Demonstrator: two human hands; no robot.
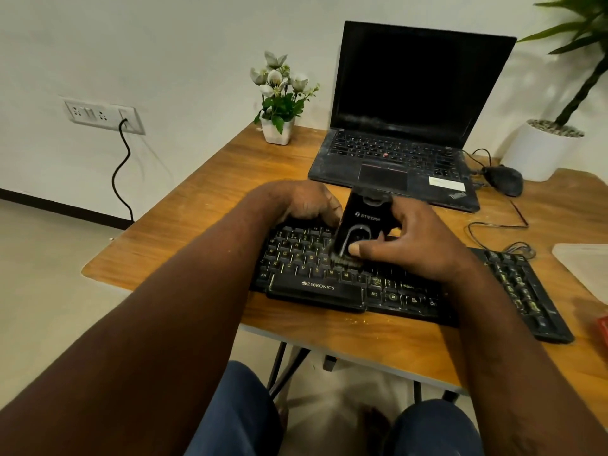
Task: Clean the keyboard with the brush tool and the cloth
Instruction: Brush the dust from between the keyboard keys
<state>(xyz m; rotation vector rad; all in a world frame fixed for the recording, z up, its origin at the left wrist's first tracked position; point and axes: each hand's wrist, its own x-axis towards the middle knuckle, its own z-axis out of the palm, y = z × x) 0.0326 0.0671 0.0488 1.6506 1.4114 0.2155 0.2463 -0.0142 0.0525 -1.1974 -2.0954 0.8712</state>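
Keyboard (345, 287) lying along the near edge of the counter (204, 192), black, speckled with pale crumbs toward its right end. Brushing step judged in hand, roughly mid-board; wiping not yet begun. Left hand (306, 202) pressed down on the far left corner of the keys, fingers curled, gripping nothing, steadying only. Right hand (418, 245) closed round the brush tool (360, 225), thumb on its front face, bristles down and touching the middle letter rows. Next move likely calls for short strokes toward the right end, sweeping crumbs off the near edge, bristles kept between keys. Cloth (589, 264) possibly the pale sheet at the right edge, cut off, hard to confirm. Keys under both hands hidden; bristles blurred; small red object at the right edge unidentifiable.
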